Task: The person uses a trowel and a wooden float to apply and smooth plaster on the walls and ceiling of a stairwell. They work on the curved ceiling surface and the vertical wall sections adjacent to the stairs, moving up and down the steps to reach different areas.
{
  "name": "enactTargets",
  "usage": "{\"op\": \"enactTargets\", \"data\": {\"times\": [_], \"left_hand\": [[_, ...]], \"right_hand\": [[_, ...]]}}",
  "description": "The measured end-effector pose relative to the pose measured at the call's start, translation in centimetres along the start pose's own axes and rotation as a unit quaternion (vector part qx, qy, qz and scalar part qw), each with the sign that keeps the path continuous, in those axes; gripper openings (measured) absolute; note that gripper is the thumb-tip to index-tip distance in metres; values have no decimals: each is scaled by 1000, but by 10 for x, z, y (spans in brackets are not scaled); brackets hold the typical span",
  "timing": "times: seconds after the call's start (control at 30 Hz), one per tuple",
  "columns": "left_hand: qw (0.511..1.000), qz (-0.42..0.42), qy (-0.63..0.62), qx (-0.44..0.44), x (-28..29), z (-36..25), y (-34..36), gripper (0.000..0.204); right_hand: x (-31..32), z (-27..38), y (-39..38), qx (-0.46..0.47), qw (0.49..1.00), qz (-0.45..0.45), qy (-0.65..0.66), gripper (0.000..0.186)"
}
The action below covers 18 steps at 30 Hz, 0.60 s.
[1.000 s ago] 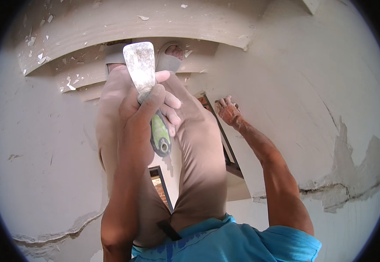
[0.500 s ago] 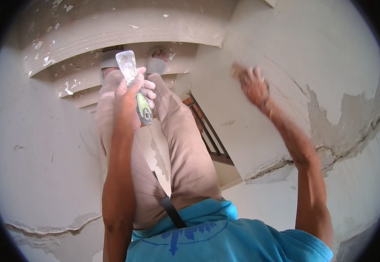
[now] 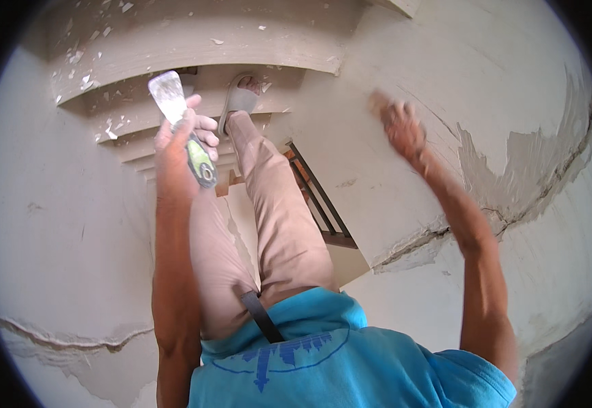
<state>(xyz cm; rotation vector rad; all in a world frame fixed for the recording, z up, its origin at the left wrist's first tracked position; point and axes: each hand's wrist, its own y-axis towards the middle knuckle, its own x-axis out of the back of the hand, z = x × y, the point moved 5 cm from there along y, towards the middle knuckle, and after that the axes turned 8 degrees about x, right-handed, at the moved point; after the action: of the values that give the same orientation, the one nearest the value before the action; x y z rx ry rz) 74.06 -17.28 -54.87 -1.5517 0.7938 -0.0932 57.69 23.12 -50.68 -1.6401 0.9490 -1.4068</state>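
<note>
My left hand [image 3: 190,139] is closed round the green and black handle of a putty knife [image 3: 168,95]. Its broad, whitish metal blade points up and away, above the stair steps. White dust coats my left fingers. Out to the right, my right hand [image 3: 404,129] is smeared by motion against the pale plaster wall [image 3: 377,177]. Its fingers are bent over a small brown pad [image 3: 379,105], whose exact kind the blur hides. Beside that forearm, the wall has a patch of peeled grey plaster [image 3: 513,170] and a long, rough crack [image 3: 418,246].
Curved stair steps [image 3: 255,44] strewn with white paint flakes rise in front of me. My sandalled foot [image 3: 243,95] stands on one step. A dark metal railing [image 3: 316,197] shows beside my legs. Another crack [image 3: 71,342] runs along the left wall.
My left hand has shifted left with the putty knife, and the blade leans further left. My right hand has moved slightly to the right along the wall. My view has shifted a little.
</note>
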Motion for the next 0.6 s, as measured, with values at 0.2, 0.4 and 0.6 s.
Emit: {"op": "enactTargets", "data": {"times": [0.2, 0.4, 0.6], "left_hand": [[996, -29, 47, -66, 40, -63, -29, 47], [985, -112, 95, -89, 81, -94, -50, 52], [970, -173, 160, -55, 114, -97, -71, 51]], "right_hand": [[-10, 178, -86, 272, 943, 152, 119, 34], [-9, 58, 12, 95, 984, 133, 66, 33], [-36, 229, -85, 243, 952, 111, 147, 40]]}}
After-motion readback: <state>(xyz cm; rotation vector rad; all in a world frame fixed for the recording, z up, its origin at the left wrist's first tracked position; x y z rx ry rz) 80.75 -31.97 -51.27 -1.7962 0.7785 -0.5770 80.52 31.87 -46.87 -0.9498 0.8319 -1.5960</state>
